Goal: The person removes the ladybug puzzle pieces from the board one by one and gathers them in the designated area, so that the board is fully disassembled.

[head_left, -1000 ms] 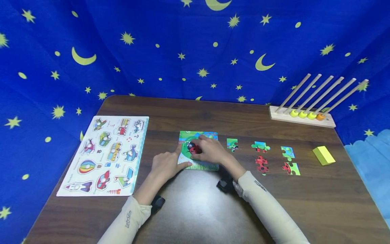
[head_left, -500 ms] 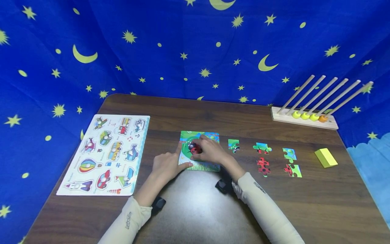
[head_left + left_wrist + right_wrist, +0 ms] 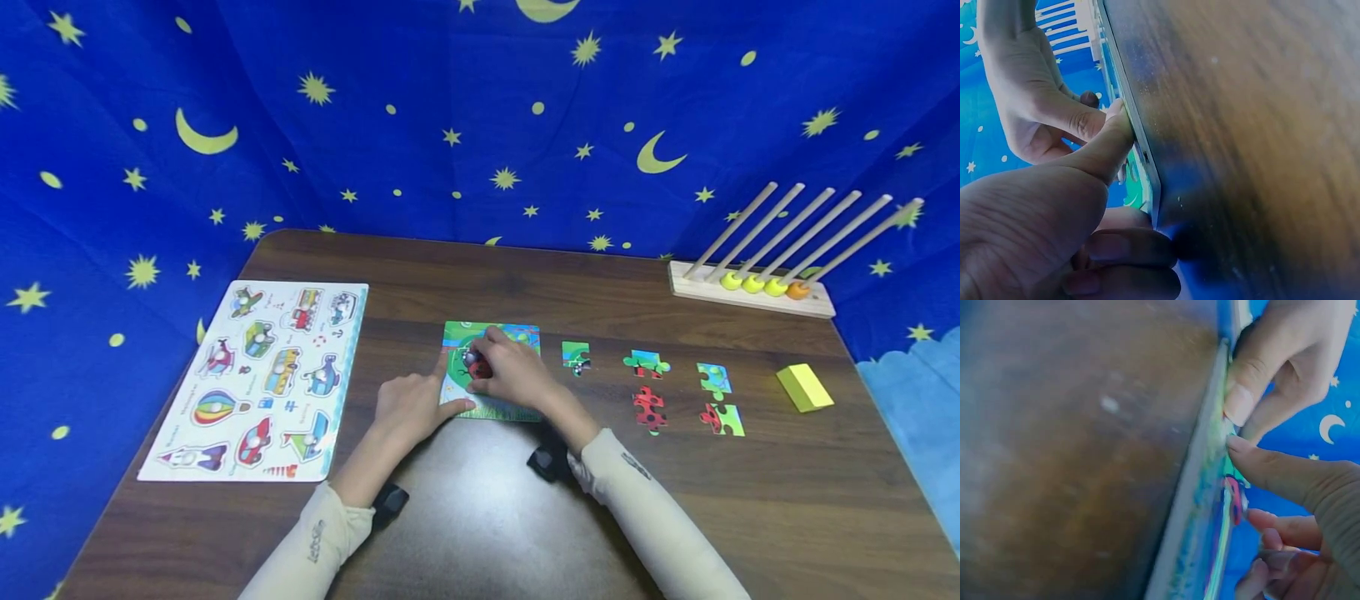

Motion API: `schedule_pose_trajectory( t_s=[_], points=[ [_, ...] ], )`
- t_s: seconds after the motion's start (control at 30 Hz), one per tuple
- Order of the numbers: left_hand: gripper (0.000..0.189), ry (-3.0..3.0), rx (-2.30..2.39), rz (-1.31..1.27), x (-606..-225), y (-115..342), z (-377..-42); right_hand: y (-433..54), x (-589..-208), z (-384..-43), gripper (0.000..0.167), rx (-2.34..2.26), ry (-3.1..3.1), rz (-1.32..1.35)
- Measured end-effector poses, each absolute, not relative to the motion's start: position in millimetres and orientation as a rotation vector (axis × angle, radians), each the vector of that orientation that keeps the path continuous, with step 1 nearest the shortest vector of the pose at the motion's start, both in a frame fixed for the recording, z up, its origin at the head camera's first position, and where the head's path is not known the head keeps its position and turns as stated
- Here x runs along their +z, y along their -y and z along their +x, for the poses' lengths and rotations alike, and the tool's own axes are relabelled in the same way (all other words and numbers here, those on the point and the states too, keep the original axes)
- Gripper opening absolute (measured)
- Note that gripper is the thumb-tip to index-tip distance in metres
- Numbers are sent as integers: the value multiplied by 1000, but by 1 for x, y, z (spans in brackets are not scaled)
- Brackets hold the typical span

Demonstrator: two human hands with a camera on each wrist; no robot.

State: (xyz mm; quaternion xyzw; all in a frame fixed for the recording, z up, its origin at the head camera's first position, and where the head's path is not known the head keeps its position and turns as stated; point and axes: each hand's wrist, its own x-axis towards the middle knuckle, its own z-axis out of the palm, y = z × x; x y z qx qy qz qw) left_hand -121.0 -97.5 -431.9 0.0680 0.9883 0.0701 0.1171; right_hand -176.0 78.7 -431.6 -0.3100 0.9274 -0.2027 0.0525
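A small square puzzle board (image 3: 495, 411) with a green and blue picture lies mid-table in the head view. My left hand (image 3: 407, 407) steadies its near left corner, with the index finger along the left edge and the thumb on the front edge. On the board, my right hand (image 3: 516, 371) pinches a red and black ladybug piece (image 3: 477, 365) between thumb and fingers, which hide part of it. The left wrist view shows the left thumb (image 3: 1107, 147) pressed on the board's edge. In the right wrist view, the right thumb (image 3: 1272, 472) reaches the board beside the piece's reddish edge (image 3: 1235, 499).
Several loose jigsaw pieces (image 3: 649, 408) lie right of the board. Beyond them are a yellow block (image 3: 805, 388) and, at the back right, a wooden peg stand (image 3: 750, 287) with beads. A white peg-puzzle board (image 3: 255, 383) with vehicle pictures lies at left.
The ladybug piece has tilted slightly in the right hand's fingers, and more of the green picture shows beside it. The right wrist has shifted slightly left. The left hand stays in place.
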Motion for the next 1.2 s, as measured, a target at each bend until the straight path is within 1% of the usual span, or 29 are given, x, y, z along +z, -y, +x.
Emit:
schedule_pose_trajectory(
  t_s=[0.1,0.3,0.37,0.43,0.57,0.73,0.93,1.2],
  points=[
    [99,-2895,205,198,-431,99,-120,-79,-433,-173,48,-610,-2863,-975],
    [98,-2888,211,202,-432,97,-120,-81,-439,-175,48,-617,-2830,-929],
    [97,-2888,216,201,-432,96,-120,-82,-439,-177,45,-614,-2810,-917],
    [97,-2888,222,204,-432,96,-119,-82,-438,-179,36,-612,-2801,-928],
    [97,-2888,225,209,-431,96,-119,-84,-434,-185,25,-574,-2803,-1039],
    [98,-2888,228,219,-430,96,-119,-85,-430,-196,27,-457,-2773,-1194],
    [99,-2891,245,234,-430,98,-119,-79,-422,-208,28,-304,-2718,-1222],
    [99,-2874,239,205,-433,98,-120,-73,-422,-210,31,-252,-2712,-1262]
  ],
)
